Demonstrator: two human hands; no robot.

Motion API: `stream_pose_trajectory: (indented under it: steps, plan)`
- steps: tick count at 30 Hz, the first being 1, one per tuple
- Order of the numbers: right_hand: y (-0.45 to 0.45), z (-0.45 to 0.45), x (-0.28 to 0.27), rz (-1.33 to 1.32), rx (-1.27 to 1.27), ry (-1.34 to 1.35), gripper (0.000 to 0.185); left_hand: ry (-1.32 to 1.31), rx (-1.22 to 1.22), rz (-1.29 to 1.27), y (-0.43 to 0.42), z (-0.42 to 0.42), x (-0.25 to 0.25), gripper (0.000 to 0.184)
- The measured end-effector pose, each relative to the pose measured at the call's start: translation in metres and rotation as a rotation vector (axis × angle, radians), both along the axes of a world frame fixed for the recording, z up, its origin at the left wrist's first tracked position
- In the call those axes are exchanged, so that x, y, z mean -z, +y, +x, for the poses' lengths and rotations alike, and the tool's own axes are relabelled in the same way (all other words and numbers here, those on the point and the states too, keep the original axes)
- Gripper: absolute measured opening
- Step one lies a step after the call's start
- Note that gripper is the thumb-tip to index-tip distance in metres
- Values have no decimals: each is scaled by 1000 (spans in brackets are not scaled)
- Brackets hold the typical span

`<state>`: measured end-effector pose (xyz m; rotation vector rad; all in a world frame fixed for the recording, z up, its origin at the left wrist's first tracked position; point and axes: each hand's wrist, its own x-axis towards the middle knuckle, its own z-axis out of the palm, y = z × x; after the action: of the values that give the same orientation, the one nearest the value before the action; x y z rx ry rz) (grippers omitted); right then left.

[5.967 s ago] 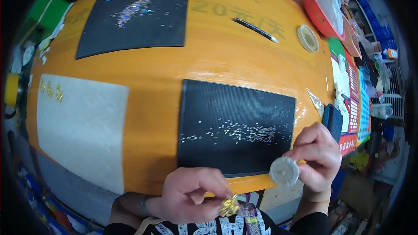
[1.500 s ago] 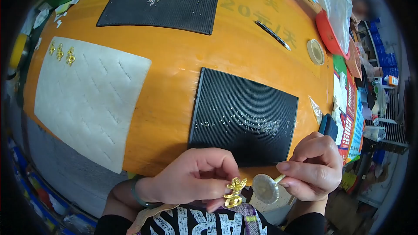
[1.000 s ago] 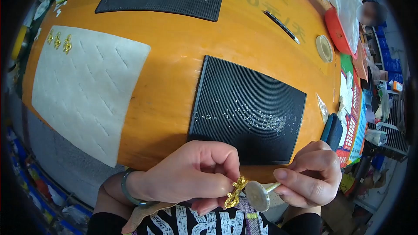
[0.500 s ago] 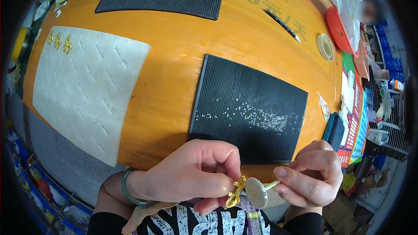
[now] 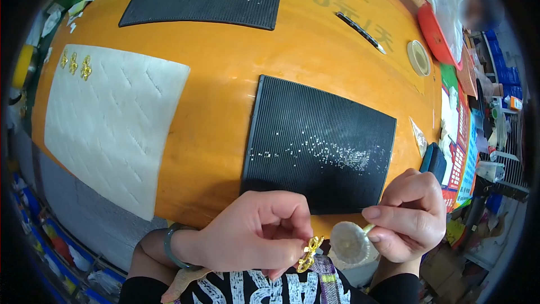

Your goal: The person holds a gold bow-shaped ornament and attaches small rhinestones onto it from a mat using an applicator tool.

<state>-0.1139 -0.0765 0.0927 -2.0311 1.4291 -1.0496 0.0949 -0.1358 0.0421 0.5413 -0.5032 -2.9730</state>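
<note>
Near the table's front edge, my left hand (image 5: 256, 239) pinches a small gold bow-shaped ornament (image 5: 309, 254) between thumb and fingers. My right hand (image 5: 412, 219) grips a thin yellowish stick (image 5: 368, 228) whose end carries a round, whitish disc (image 5: 349, 243). A small gap separates the disc from the ornament. Just beyond both hands, a black ribbed mat (image 5: 320, 115) lies on the table, scattered with tiny shiny stones (image 5: 343, 155). On the left, a pale slitted pad (image 5: 112, 135) holds three similar gold ornaments (image 5: 85, 67) at its far corner.
A second black ribbed mat (image 5: 163, 3) with glittering stones lies at the back of the orange table (image 5: 208, 107). Toward the right are a black pen (image 5: 361, 32), a roll of tape (image 5: 418, 58) and a red basin (image 5: 436, 36). Another person's blurred head shows at far right.
The disc has moved away from the gold ornament and turned its face more toward me. My right hand has shifted slightly right and up; my left still holds the ornament.
</note>
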Motion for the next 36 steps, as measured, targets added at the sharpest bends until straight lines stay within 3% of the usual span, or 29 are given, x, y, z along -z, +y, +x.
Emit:
stream_pose_trajectory:
  steps: [18, 36]
  plan:
    - [-2, 3, 1, 32, -63, 76, 22, 43, -2, -27, 0, 1, 4, 16]
    - [0, 4, 1, 33, -35, 33, 21, 116, -107, -28, 5, -1, 7, 10]
